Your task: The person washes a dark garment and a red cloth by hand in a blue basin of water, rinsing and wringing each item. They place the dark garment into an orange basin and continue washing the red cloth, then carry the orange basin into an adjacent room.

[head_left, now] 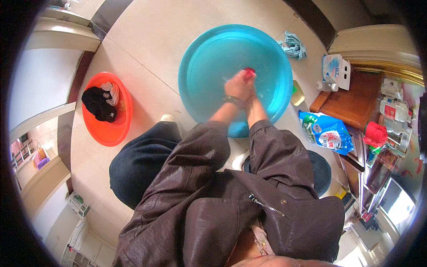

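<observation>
Both my hands are together over a large blue basin (191, 58) of cloudy water. My left hand (236, 89), with a dark band at its wrist, is closed around a small wet red piece (250, 71) that looks like cloth. Pressed against it from the right, my right hand (252, 91) is mostly hidden behind the left, and its fingers hardly show. Only a bit of the red piece sticks out beyond the fingers.
An orange basin (128, 120) with black (98, 103) and pale clothes stands at the left. To the right lie a light-blue cloth (293, 45), a yellowish soap dish (297, 94), a blue detergent bag (329, 133) and a clear bottle (328, 85), beside a brown wooden cabinet (351, 95).
</observation>
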`<state>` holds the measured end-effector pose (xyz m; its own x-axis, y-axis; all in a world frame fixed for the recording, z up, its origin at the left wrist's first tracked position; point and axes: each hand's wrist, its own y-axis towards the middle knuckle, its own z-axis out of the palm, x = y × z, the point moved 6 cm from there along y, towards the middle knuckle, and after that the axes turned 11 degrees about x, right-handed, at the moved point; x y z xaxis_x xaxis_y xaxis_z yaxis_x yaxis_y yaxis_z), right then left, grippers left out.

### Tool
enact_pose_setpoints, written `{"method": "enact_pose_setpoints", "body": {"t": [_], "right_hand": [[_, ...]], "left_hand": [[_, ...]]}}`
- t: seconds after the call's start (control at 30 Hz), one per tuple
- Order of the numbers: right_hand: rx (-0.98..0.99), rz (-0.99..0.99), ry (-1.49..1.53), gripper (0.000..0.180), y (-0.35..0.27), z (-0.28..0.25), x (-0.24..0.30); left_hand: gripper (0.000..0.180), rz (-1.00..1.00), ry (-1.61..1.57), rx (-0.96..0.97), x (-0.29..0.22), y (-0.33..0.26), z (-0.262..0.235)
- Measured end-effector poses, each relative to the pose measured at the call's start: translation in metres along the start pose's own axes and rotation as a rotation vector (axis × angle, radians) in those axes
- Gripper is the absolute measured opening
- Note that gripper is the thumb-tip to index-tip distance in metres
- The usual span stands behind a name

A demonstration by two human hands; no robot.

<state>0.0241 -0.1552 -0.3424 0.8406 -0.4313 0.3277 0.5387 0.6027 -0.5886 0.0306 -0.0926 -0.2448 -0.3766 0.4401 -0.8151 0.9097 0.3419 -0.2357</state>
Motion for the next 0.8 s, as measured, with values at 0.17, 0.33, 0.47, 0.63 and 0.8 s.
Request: {"method": "enact_pose_setpoints", "body": {"t": [0.17,0.33,0.47,0.63,0.8], "right_hand": [[-0.05,0.105,-0.079,0.032,0.013,0.003,-0.011],[-0.235,0.005,-0.218,0.039,0.005,-0.028,0.02],[-0.565,0.008,-0.467,0.07,-0.015,-0.043,0.03],[-0.319,-0.358,-0.512,0.076,-0.01,-0.019,0.043],[0.18,-0.176,-0.003,0.054,0.007,-0.001,0.043]], "left_hand": [[0.036,-0.263,-0.324,-0.263,0.078,0.021,-0.034],[0.032,-0.459,-0.324,-0.205,0.121,0.018,-0.031],[0.037,-0.482,-0.361,-0.349,0.148,0.012,-0.029],[0.041,-0.566,-0.976,-0.194,0.16,0.006,0.008],[0.029,-0.098,-0.716,0.089,0.055,0.012,0.009]]}}
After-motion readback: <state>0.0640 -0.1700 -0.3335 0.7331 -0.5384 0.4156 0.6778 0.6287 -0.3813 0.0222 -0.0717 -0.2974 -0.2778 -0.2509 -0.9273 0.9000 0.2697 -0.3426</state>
